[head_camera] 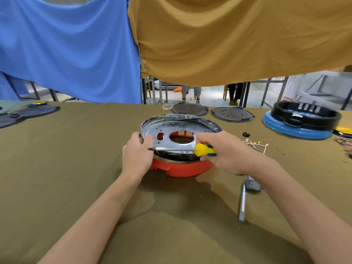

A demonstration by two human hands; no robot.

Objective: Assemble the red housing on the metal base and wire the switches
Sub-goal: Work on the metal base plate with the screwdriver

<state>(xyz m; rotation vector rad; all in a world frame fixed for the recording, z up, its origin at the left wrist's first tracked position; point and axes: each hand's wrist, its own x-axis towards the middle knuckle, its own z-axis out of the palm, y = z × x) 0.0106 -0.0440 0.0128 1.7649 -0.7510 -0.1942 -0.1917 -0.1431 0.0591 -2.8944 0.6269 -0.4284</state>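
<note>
At an olive-draped table, a person's left hand grips the rim of the metal base seated atop the red housing, while the right hand clasps a yellow-handled screwdriver laid across it.

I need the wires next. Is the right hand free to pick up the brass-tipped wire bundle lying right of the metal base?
Probably not yet: the right hand grips the yellow-green screwdriver; the wire bundle itself lies uncovered nearby.

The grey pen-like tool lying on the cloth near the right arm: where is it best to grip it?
Grip the grey tool at mid-shaft, from above. It lies flat on the cloth, pointing away, with both long sides free.
</note>
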